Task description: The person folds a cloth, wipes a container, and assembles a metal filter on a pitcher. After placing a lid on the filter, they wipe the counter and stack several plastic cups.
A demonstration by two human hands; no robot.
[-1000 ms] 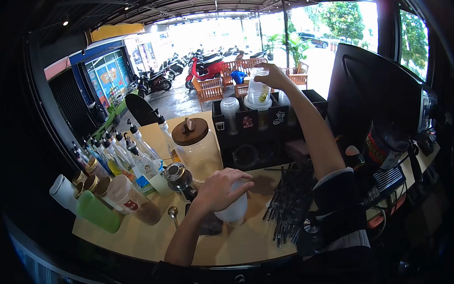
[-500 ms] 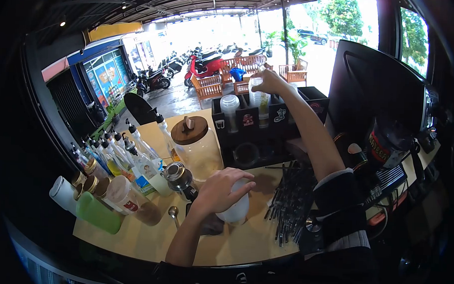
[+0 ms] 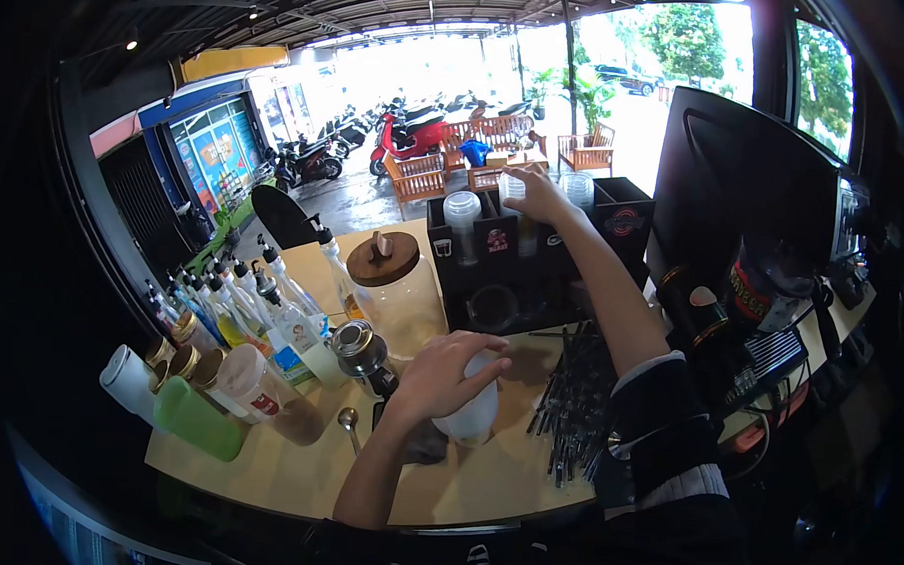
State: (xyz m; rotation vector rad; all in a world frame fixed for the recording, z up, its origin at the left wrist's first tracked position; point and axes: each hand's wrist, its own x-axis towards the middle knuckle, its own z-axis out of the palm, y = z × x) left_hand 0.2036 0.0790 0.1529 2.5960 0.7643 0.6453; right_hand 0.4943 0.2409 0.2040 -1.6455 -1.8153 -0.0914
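My left hand (image 3: 451, 375) curls over the top of a frosted white plastic cup (image 3: 469, 415) on the counter, with thumb and fingers on either side of its rim. My right hand (image 3: 541, 194) reaches to the black organizer (image 3: 473, 245); its thumb and fingers close on the top of a stack of clear plastic lids (image 3: 512, 190). Another clear stack (image 3: 462, 211) stands in the slot to its left, and a further stack (image 3: 579, 189) shows to its right.
A wooden-lidded jar (image 3: 402, 301), a metal-topped dispenser (image 3: 360, 347) and a spoon (image 3: 350, 420) stand or lie left of the cup. Pump bottles (image 3: 289, 325) line the left side. Wrapped straws (image 3: 572, 416) lie at right, before a monitor (image 3: 744, 183).
My right hand has moved down slightly, and the clear stack under it sits lower. A stack to its right has come into view. My left hand stays on the cup.
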